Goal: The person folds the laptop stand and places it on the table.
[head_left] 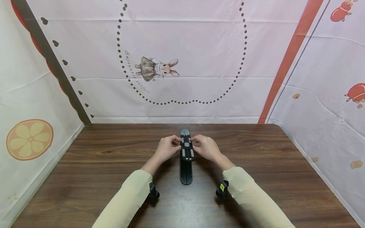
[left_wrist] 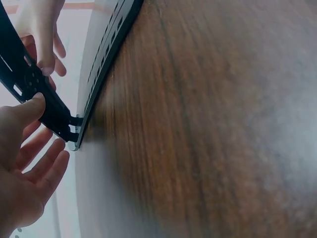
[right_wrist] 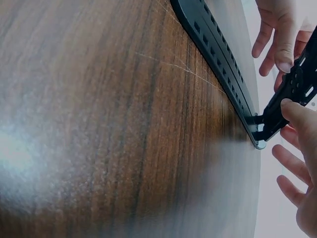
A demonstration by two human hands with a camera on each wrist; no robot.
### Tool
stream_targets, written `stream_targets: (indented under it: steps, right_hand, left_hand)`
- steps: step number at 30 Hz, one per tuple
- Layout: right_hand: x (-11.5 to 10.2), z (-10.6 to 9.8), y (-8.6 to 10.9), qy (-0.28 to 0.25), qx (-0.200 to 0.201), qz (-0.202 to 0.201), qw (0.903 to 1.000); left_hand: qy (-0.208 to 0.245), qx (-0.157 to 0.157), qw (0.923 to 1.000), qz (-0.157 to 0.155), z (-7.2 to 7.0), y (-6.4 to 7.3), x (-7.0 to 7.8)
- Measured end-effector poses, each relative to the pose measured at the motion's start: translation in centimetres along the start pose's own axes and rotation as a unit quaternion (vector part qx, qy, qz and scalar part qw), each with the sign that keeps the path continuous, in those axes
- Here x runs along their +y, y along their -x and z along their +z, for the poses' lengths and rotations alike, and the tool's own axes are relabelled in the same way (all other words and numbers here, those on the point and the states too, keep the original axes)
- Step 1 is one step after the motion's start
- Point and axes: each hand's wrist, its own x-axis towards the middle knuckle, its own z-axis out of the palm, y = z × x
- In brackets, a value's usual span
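Note:
A black folding laptop stand (head_left: 186, 175) lies lengthwise on the table, its long base with rows of slots (right_wrist: 213, 52) flat on the wood. Hinged at the far end, its upper arm (left_wrist: 34, 82) is raised at an angle over the base and carries grey pads on top. My left hand (head_left: 166, 148) pinches the left edge of this arm, its thumb on the face and the other fingers spread behind. From the opposite side my right hand (head_left: 207, 148) pinches the right edge, thumb against the arm, other fingers loosely spread.
The stand is on a dark brown wooden table (head_left: 114, 152). Behind the table's far edge hangs a pale printed cloth (head_left: 205, 63) with a rabbit figure, and similar cloth lines both sides. A small black camera (head_left: 153, 193) is strapped at the left wrist, another camera (head_left: 222, 190) at the right.

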Motion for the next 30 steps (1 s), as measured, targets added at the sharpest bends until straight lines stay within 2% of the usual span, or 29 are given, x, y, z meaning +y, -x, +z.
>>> stream_targets:
  steps: [11, 21, 30]
  right_hand:
    - [0.48, 0.35, 0.38, 0.008, -0.005, -0.045, 0.9989]
    - [0.61, 0.33, 0.54, 0.009, -0.009, -0.074, 0.9972]
    - [0.61, 0.3, 0.59, 0.012, -0.024, -0.062, 0.9977]
  left_hand:
    - [-0.017, -0.02, 0.9996, 0.009, 0.12, 0.42, -0.44]
    - [-0.028, -0.02, 0.9993, 0.013, 0.06, 0.67, -0.46]
    - [-0.051, -0.025, 0.9981, 0.025, 0.14, 0.65, -0.7]
